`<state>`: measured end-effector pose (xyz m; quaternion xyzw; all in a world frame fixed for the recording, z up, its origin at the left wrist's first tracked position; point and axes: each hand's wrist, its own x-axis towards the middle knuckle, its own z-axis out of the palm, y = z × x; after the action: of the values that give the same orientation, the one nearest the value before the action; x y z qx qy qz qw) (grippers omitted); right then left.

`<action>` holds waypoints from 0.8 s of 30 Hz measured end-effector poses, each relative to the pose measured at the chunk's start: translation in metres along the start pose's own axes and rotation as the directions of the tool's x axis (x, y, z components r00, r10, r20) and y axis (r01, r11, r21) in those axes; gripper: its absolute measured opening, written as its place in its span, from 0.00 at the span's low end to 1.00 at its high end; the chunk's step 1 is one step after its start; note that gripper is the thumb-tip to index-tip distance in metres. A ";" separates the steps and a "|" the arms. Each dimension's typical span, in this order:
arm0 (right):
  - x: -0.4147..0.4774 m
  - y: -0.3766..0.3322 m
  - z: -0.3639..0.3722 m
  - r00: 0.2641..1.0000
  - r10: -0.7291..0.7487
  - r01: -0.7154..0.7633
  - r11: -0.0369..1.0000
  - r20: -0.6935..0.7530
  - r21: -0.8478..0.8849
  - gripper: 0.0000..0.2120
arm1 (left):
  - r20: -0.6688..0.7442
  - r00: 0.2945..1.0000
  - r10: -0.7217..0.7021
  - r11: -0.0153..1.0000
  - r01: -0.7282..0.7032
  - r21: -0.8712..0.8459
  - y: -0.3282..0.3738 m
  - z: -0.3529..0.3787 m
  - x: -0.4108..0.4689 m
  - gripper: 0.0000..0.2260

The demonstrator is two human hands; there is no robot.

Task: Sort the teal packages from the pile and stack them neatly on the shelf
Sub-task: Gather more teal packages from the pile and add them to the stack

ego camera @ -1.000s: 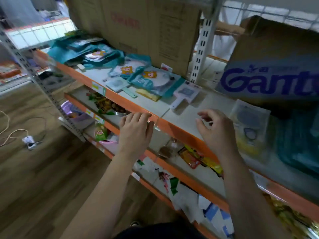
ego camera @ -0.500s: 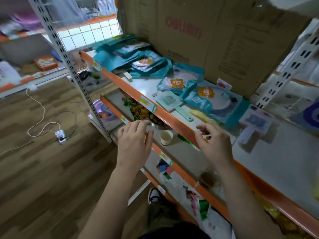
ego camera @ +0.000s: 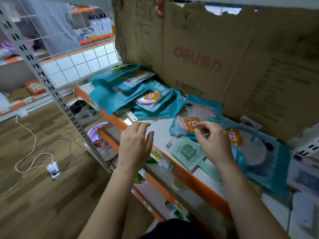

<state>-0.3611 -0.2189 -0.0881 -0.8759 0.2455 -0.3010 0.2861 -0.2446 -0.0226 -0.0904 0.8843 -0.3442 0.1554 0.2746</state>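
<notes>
Teal packages [ego camera: 131, 95] heaped at the left back corner of the shelf [ego camera: 160, 128], against the cardboard box [ego camera: 207, 49]. Left hand [ego camera: 136, 144] over the orange front edge, fingers straight, holding nothing. Right hand [ego camera: 214, 144] just above a cartoon-printed teal package [ego camera: 189, 123] farther right, fingers curled; cannot tell whether pinching anything.

Teal packages [ego camera: 136, 95] loosely heaped at left end of the shelf [ego camera: 159, 129]; two more, perhaps overlapping, rightward.
</notes>
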 end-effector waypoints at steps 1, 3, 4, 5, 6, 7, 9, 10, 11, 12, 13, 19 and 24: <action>0.005 0.001 0.002 1.000 0.017 -0.017 1.000 0.002 0.005 0.06 | 0.014 1.000 0.002 1.000 -0.002 -0.013 -0.001 0.007 0.007 0.11; 0.011 0.006 0.006 0.998 0.059 -0.059 0.998 -0.001 0.001 0.06 | 0.063 0.998 0.016 0.999 -0.013 -0.049 -0.003 0.021 0.019 0.12; 0.012 0.009 0.008 0.997 0.074 -0.074 0.997 -0.006 -0.008 0.06 | 0.088 0.996 0.030 0.998 -0.025 -0.059 -0.004 0.028 0.025 0.12; 0.013 0.012 0.010 0.996 0.089 -0.089 0.996 -0.014 -0.020 0.07 | 0.114 0.992 0.046 0.997 -0.039 -0.064 -0.005 0.035 0.032 0.13; 0.013 0.015 0.012 0.994 0.108 -0.109 0.994 -0.029 -0.031 0.07 | 0.141 0.988 0.062 0.996 -0.052 -0.072 -0.006 0.042 0.038 0.13; 0.012 0.019 0.014 0.990 0.130 -0.132 0.990 -0.049 -0.040 0.07 | 0.168 0.982 0.082 0.994 -0.069 -0.084 -0.006 0.049 0.044 0.13; 0.009 0.023 0.017 0.978 0.183 -0.189 0.980 -0.098 -0.055 0.07 | 0.209 0.968 0.140 0.986 -0.117 -0.122 -0.008 0.062 0.056 0.13; 0.008 0.024 0.018 0.969 0.214 -0.223 0.973 -0.122 -0.063 0.07 | 0.228 0.958 0.172 0.980 -0.144 -0.136 -0.009 0.069 0.062 0.13; 0.007 0.025 0.019 0.959 0.246 -0.258 0.964 -0.143 -0.071 0.07 | 0.255 0.946 0.201 0.975 -0.169 -0.142 -0.011 0.076 0.069 0.13; 0.006 0.024 0.020 0.948 0.274 -0.289 0.954 -0.161 -0.079 0.07 | 0.289 0.931 0.225 0.971 -0.190 -0.144 -0.012 0.083 0.075 0.13; 0.004 0.022 0.020 0.940 0.289 -0.308 0.947 -0.180 -0.089 0.07 | 0.321 0.915 0.244 0.967 -0.207 -0.148 -0.013 0.089 0.081 0.13; -0.014 0.012 0.023 0.884 0.360 -0.409 0.905 -0.299 -0.120 0.04 | 0.418 0.880 0.225 0.955 -0.114 -0.274 0.001 0.111 0.105 0.12; -0.035 0.011 0.022 0.835 0.395 -0.469 0.875 -0.383 -0.118 0.04 | 0.484 0.862 0.148 0.919 0.061 -0.391 0.006 0.118 0.117 0.10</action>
<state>-0.3734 -0.1977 -0.1229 -0.7551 0.5142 -0.3506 0.2062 -0.1546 -0.1573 -0.1278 0.8123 -0.4481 -0.1470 0.3431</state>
